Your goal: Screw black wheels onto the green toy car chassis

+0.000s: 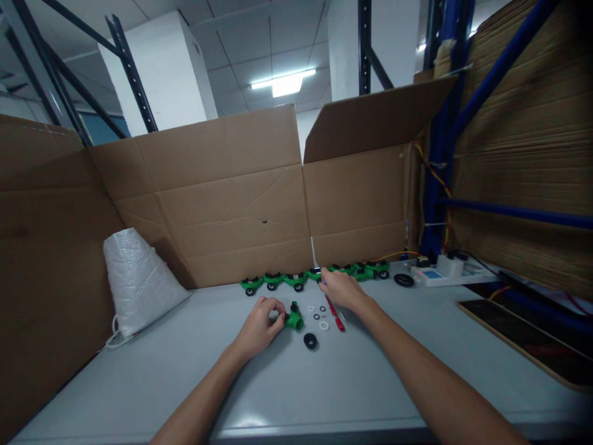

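My left hand point(260, 324) is curled, with thumb and fingertips closed at the left end of a small green plastic pipe fitting point(294, 319). My right hand point(343, 288) reaches farther out, its fingers pinched together beside a row of green assemblies with black round parts point(295, 282). Whatever those fingers hold is hidden or too small to name. Just below them lies a slim red tool point(335, 315). Between the hands are several small rings, among them a white ring point(323, 326). A thick black ring point(310, 341) rests nearer to me.
A silvery-white bag point(139, 281) stands at the left against cardboard walls point(208, 216). Black rings point(404, 280) lie at the right, near a white power strip point(449, 272) with cables. A dark flat panel point(523, 340) and a blue rack post point(435, 185) bound the right side.
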Demonstrator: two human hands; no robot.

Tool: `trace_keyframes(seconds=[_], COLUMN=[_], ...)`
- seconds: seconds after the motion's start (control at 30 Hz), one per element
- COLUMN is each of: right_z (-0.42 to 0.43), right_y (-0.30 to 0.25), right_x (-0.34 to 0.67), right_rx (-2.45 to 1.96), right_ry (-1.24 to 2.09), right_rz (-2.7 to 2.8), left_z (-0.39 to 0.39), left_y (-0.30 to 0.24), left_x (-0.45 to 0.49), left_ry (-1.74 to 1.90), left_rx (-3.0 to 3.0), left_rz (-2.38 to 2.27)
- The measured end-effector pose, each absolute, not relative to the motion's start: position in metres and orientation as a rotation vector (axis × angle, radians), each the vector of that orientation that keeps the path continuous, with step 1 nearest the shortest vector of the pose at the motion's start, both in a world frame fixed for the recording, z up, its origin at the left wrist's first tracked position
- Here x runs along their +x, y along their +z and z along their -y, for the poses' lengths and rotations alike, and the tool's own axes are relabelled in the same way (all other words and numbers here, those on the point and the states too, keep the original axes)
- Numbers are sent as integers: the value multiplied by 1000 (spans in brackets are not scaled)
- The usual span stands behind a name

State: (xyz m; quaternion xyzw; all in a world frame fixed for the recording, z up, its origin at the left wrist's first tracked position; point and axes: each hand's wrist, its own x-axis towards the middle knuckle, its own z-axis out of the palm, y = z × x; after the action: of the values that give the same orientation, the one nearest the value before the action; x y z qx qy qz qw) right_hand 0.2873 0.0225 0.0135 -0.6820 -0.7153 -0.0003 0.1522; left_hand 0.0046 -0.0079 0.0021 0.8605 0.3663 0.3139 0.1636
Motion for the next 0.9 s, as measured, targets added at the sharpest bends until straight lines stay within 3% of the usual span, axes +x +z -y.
trace_keyframes(seconds=[0.63,0.9], right_z=[-27,-22], right_y=[-1,19], right_x=[299,298], right_rx=[-2100,-1676], right_ry=[129,266], right_rz=[2034,2248], left_z=[5,0], left_y=[2,0], left_x=[3,1], left_ry=[936,1005], left_rx=[2562,2632], left_rz=[-1062,-1192])
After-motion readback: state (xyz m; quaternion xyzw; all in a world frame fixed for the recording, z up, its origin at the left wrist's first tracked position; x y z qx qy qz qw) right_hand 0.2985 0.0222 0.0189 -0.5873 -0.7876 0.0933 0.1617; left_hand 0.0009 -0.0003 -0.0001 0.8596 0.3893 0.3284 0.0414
